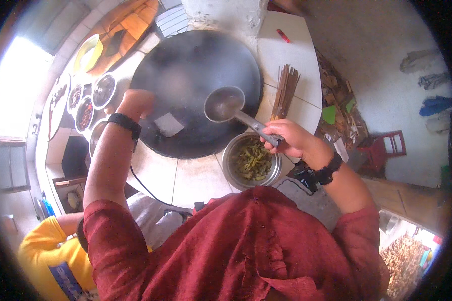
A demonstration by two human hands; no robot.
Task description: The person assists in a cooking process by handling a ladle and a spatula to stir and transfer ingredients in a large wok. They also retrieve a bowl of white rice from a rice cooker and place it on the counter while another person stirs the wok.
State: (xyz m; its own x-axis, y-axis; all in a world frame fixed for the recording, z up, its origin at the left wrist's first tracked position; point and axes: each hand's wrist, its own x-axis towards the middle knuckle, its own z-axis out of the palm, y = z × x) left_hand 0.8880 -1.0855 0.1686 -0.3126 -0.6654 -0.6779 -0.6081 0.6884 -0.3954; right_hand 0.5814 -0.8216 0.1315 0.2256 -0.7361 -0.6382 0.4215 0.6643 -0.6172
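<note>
My right hand point(290, 137) grips the short handle of a metal ladle point(225, 104). Its bowl is over the right side of a large dark wok point(199, 143), and steam blurs the wok's middle. At the wok's left rim is my left hand point(137, 101), with its fingers curled; steam and the hand's angle hide whether it holds anything. A pale square piece point(169, 124), perhaps a spatula blade, lies inside the wok near that hand. Below the ladle handle, a steel bowl point(226, 165) of chopped green vegetables point(252, 161) sits on the tiled stove top point(192, 177).
Several bowls, one with red chillies point(86, 116), stand left of the wok beside a yellow basin point(98, 47). A bamboo wok brush point(285, 90) and a red lighter point(283, 35) lie to the right. Someone in a yellow shirt point(41, 244) is close on my left. Firewood point(337, 98) is piled at right.
</note>
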